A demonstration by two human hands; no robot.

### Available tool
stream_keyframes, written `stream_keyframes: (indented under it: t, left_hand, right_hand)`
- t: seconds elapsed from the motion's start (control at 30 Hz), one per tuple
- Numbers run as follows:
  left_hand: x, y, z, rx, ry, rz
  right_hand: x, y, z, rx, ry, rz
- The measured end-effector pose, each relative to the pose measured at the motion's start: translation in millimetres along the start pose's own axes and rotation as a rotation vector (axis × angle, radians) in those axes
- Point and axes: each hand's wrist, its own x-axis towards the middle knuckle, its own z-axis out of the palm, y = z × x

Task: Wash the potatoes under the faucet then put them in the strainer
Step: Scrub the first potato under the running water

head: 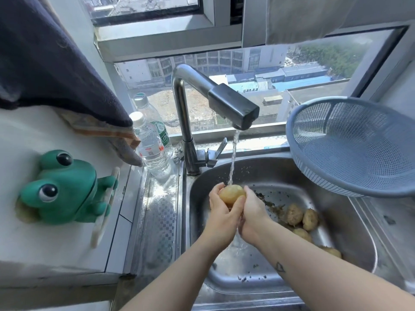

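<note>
Left hand (221,208) and right hand (251,212) cup one potato (232,194) between curled fingers under the faucet (233,106) stream; four potatoes (302,218) lie in the sink (350,239), the strainer (354,147) behind them.

The bare left forearm (179,265) and right forearm (314,274) reach forward and converge. The left hand (219,206) and right hand (252,212) curl around one potato (232,193) held between them, fingertips up. A small tattoo (280,267) marks the right forearm
</note>
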Motion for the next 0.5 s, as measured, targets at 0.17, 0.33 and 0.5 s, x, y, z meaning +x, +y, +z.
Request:
stream_keyframes:
  t: [0.17, 0.33, 0.5]
  left_hand:
    - [14.2, 3.9, 2.8, -0.278, 0.175, 0.002]
    - [27.0, 6.7, 7.4, -0.460, 0.267, -0.077]
    - [27.8, 11.1, 6.0, -0.566, 0.338, -0.202]
  right_hand:
    - [-12.8, -4.9, -0.7, -0.192, -0.110, -0.133]
    - [-18.5, -5.5, -13.6, -0.483, -0.292, -0.301]
    - [-11.7, -4.6, -22.5, -0.764, -0.344, -0.390]
